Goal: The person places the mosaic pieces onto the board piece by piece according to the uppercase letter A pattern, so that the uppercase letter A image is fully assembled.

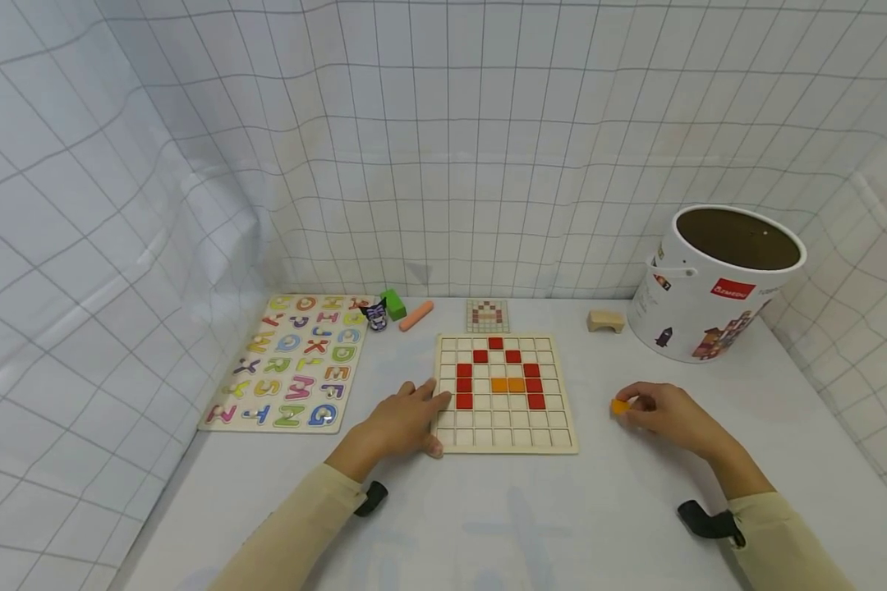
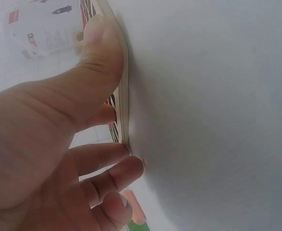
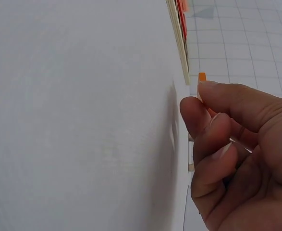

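Note:
A wooden grid board (image 1: 503,439) lies in the middle of the table, with red tiles (image 1: 464,386) set in an A shape and two orange tiles (image 1: 507,385) side by side in its crossbar row. My left hand (image 1: 406,421) rests at the board's left edge, thumb near the lower corner and fingertips on the rim; the left wrist view shows the thumb (image 2: 95,45) along the board's side. To the right of the board, my right hand (image 1: 661,417) pinches an orange tile (image 3: 202,77) between thumb and fingers, above the table.
Behind the board lies a small pattern card (image 1: 487,316). An alphabet puzzle board (image 1: 284,361) is at left, near a purple-black figure (image 1: 375,314), a green block (image 1: 394,304) and an orange stick (image 1: 416,316). A wooden arch block (image 1: 605,321) and a white bucket (image 1: 698,304) stand back right.

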`<control>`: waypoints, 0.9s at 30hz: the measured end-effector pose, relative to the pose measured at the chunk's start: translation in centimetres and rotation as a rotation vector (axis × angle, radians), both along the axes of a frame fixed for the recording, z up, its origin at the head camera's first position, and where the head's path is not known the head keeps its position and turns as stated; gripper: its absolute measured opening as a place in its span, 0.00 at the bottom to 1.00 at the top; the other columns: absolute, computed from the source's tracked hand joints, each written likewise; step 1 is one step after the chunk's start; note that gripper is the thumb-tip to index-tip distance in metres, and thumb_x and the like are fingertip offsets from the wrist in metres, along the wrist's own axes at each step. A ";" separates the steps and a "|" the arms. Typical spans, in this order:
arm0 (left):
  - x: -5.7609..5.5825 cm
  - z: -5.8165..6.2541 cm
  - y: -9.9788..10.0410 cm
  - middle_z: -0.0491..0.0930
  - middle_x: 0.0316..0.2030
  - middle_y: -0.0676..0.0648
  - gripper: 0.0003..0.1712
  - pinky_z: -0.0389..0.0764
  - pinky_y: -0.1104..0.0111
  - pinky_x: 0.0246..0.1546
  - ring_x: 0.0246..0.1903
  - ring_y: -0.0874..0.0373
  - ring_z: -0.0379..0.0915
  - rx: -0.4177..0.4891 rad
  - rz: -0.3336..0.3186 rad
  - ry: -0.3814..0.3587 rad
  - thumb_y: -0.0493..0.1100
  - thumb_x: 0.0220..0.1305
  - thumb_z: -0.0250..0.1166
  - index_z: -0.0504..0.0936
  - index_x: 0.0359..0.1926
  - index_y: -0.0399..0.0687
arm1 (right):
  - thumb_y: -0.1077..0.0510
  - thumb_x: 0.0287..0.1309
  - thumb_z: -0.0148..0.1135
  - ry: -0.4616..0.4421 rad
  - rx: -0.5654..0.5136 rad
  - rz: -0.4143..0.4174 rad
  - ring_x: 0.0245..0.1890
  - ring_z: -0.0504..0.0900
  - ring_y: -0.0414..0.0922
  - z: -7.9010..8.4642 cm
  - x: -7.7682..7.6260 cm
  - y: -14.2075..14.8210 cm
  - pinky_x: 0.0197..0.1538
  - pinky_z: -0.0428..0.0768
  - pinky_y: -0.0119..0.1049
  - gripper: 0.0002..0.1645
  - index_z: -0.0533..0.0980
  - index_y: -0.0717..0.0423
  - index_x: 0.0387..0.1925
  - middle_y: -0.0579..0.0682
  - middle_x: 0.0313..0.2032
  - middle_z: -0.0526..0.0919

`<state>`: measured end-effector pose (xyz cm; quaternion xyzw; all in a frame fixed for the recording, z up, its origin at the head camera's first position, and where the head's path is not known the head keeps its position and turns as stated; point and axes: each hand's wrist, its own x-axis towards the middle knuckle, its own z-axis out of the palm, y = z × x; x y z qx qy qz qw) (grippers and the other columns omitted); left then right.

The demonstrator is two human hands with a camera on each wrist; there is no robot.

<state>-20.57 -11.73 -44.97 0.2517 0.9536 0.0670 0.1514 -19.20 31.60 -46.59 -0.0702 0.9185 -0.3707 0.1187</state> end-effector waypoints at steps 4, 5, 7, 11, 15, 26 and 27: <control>-0.1 0.1 0.0 0.59 0.77 0.39 0.51 0.71 0.46 0.63 0.70 0.38 0.60 -0.002 -0.005 0.010 0.61 0.53 0.75 0.68 0.75 0.53 | 0.59 0.64 0.67 -0.011 -0.013 -0.003 0.30 0.75 0.45 0.1 -0.4 -0.2 0.29 0.76 0.33 0.17 0.79 0.59 0.53 0.50 0.33 0.78; -0.1 0.1 0.0 0.59 0.77 0.39 0.51 0.71 0.46 0.63 0.70 0.38 0.60 -0.001 -0.005 0.008 0.60 0.53 0.75 0.68 0.75 0.53 | 0.59 0.64 0.67 -0.015 -0.018 -0.005 0.30 0.75 0.45 0.1 -0.6 -0.2 0.29 0.76 0.33 0.17 0.79 0.58 0.53 0.51 0.33 0.77; -0.1 0.1 -0.1 0.59 0.77 0.39 0.51 0.71 0.45 0.63 0.70 0.37 0.59 0.004 -0.004 0.004 0.60 0.53 0.75 0.68 0.75 0.53 | 0.60 0.65 0.66 -0.023 -0.028 -0.004 0.29 0.74 0.45 0.1 -1.0 -0.3 0.28 0.75 0.33 0.17 0.79 0.58 0.54 0.51 0.33 0.77; 0.0 0.2 -0.1 0.59 0.77 0.38 0.51 0.70 0.45 0.64 0.71 0.36 0.59 0.012 -0.006 -0.001 0.60 0.53 0.75 0.68 0.75 0.52 | 0.61 0.65 0.65 -0.028 -0.078 0.019 0.29 0.74 0.46 0.4 -1.8 -0.8 0.28 0.75 0.33 0.17 0.78 0.59 0.55 0.53 0.35 0.76; -0.1 0.2 -0.2 0.59 0.77 0.38 0.51 0.70 0.45 0.64 0.71 0.36 0.59 0.014 -0.009 0.004 0.60 0.53 0.75 0.68 0.75 0.52 | 0.61 0.66 0.65 -0.021 -0.135 0.041 0.33 0.75 0.47 0.9 -2.7 -2.1 0.30 0.77 0.34 0.18 0.77 0.59 0.55 0.53 0.37 0.76; 0.1 0.0 -0.1 0.59 0.77 0.39 0.51 0.70 0.44 0.64 0.72 0.35 0.58 0.019 -0.004 -0.003 0.60 0.53 0.75 0.68 0.75 0.53 | 0.60 0.64 0.68 0.014 -0.263 0.098 0.28 0.76 0.48 1.2 -5.2 -8.6 0.28 0.77 0.35 0.21 0.75 0.57 0.57 0.55 0.38 0.76; 0.1 -0.1 -0.1 0.59 0.77 0.39 0.51 0.70 0.45 0.64 0.72 0.36 0.58 0.016 -0.003 0.001 0.60 0.53 0.75 0.68 0.75 0.53 | 0.60 0.64 0.67 0.004 -0.272 0.105 0.28 0.76 0.48 1.2 -5.4 -9.3 0.29 0.77 0.35 0.20 0.76 0.57 0.57 0.55 0.38 0.76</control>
